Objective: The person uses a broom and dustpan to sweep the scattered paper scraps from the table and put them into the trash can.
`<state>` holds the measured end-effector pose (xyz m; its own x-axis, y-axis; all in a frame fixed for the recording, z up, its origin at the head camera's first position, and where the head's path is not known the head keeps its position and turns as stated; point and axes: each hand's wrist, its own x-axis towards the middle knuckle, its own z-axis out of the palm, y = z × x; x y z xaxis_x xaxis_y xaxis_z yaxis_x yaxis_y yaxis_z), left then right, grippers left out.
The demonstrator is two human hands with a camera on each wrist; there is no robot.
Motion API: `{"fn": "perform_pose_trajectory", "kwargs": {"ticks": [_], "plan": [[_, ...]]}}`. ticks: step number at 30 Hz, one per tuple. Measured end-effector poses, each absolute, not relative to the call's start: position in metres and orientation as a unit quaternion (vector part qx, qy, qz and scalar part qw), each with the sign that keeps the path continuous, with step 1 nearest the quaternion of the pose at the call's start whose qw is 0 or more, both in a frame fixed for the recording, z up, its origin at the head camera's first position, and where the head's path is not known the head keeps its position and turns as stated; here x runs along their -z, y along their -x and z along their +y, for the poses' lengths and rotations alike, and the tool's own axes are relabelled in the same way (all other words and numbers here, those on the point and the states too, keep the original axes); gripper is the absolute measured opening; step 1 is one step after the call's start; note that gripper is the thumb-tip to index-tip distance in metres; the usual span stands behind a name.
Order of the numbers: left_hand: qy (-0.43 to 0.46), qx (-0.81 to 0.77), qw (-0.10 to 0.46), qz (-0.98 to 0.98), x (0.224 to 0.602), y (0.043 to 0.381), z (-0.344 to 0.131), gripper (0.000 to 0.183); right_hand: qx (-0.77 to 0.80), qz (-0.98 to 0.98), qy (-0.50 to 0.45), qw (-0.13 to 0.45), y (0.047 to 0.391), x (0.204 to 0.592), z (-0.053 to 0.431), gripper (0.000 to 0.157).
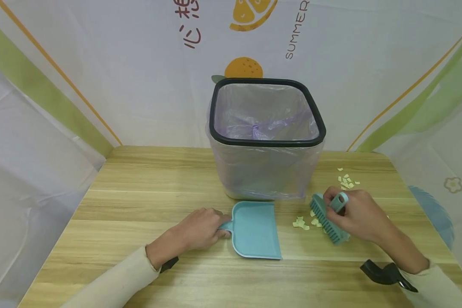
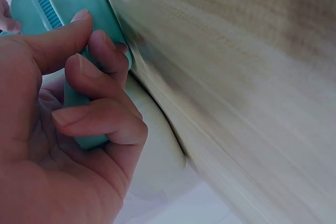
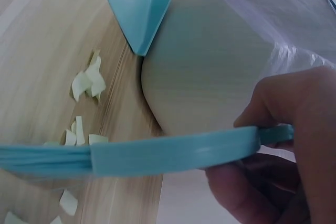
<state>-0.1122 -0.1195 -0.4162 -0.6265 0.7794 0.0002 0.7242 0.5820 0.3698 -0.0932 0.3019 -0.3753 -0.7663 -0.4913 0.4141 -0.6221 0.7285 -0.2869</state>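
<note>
My left hand [image 1: 205, 229] grips the short handle of a light blue dustpan [image 1: 255, 231], which lies on the table with its straight edge facing right. In the left wrist view the fingers [image 2: 105, 119] curl round that handle. To the right, my right hand [image 1: 356, 214] holds a blue-green hand brush [image 1: 329, 220] by its handle, bristles at the table. Small pale yellow paper scraps [image 1: 301, 223] lie between the dustpan and the brush. In the right wrist view, more scraps [image 3: 68, 203] show on the other side of the bristles.
Behind the dustpan stands a trash bin [image 1: 267, 171] with a black rim and a clear purplish liner, almost touching the dustpan. Further scraps [image 1: 346, 182] lie behind the right hand. Printed white cloth [image 1: 158, 85] hangs around the wooden table [image 1: 158, 184].
</note>
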Motion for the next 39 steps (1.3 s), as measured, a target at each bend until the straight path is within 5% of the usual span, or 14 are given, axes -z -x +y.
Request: {"fn": "perform_pose_trajectory", "kwargs": {"ticks": [39], "plan": [[-0.424,-0.169,0.082,0.886,0.415,0.111,-0.120,0.015,-0.222,-0.918,-0.292,0.152,0.084,0.376,0.282,0.026]]}}
